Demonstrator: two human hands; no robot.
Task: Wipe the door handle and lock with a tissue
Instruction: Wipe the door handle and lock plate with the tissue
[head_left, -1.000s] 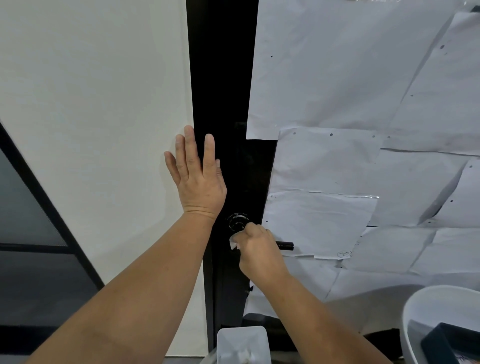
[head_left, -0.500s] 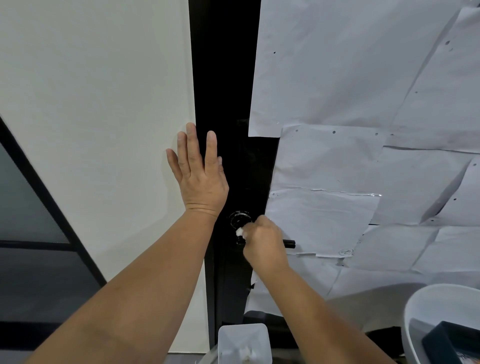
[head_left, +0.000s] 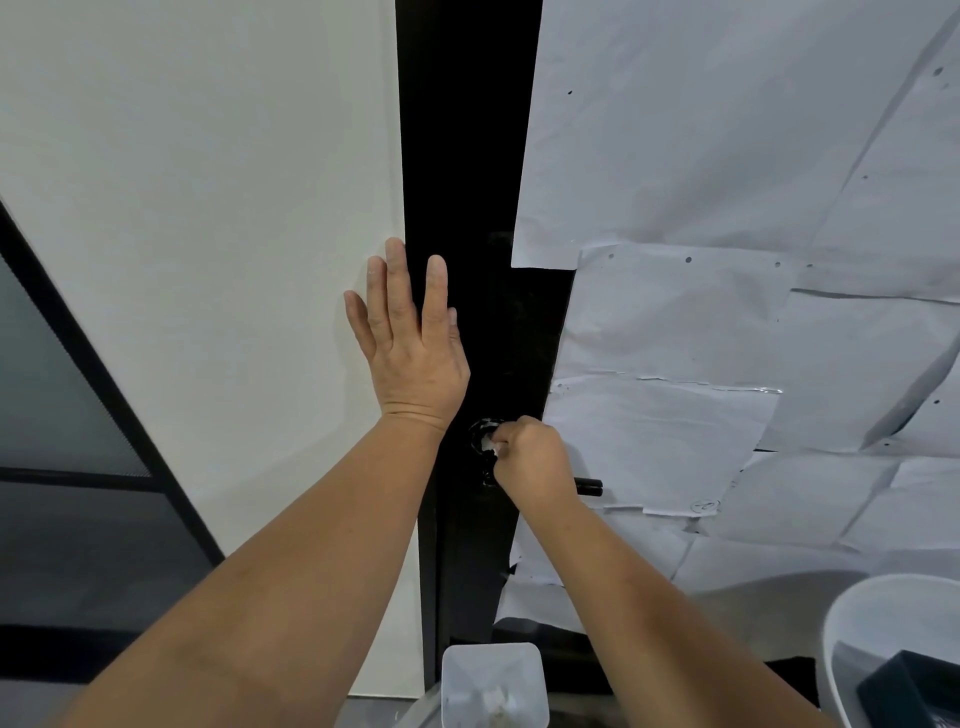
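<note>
A small translucent bin (head_left: 493, 680) sits at the bottom edge, with crumpled white tissue inside. To its right, a white round container (head_left: 852, 623) holds a dark box (head_left: 906, 693). Farther out, the right hand (head_left: 535, 460) is curled around a white tissue (head_left: 488, 443) and presses it against the round black lock (head_left: 480, 428) on the black door frame (head_left: 467, 156). The black lever handle (head_left: 591, 487) projects to the right from behind this hand; only its end is visible. The left hand (head_left: 410, 353) lies flat, fingers straight, across the edge between the white wall panel (head_left: 208, 208) and the frame, above the lock. White paper sheets (head_left: 727, 182) cover the door to the right.
</note>
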